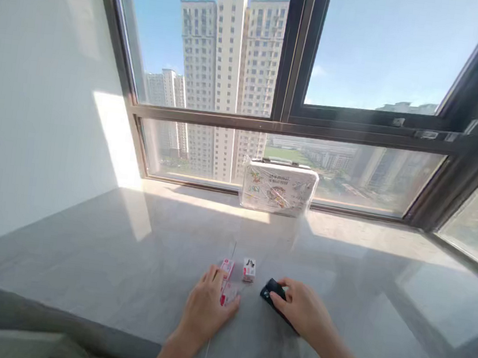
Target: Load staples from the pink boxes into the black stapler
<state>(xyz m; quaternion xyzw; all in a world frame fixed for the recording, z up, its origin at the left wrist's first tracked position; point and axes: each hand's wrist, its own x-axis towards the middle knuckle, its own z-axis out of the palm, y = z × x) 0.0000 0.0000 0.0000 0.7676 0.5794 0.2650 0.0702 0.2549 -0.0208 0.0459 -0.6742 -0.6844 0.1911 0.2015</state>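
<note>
My left hand (pixel 208 306) rests on the grey stone sill, its fingers and thumb curled around small pink-and-white boxes (pixel 231 292), which are partly hidden under the fingers. Just to the right of them stands another small white-and-red box (pixel 249 270) with a dark picture on its top, touched by neither hand. A black stapler (pixel 274 289) lies low over the sill at a slant, gripped between the thumb and fingers of my right hand (pixel 299 305). Part of its body is hidden behind that hand.
A white carrying case (pixel 279 188) in clear plastic wrap stands upright against the dark-framed window. The stone sill (pixel 144 272) has its front edge close to me. On the left is a white wall (pixel 44 91). Sunlight and shadows fall across the surface.
</note>
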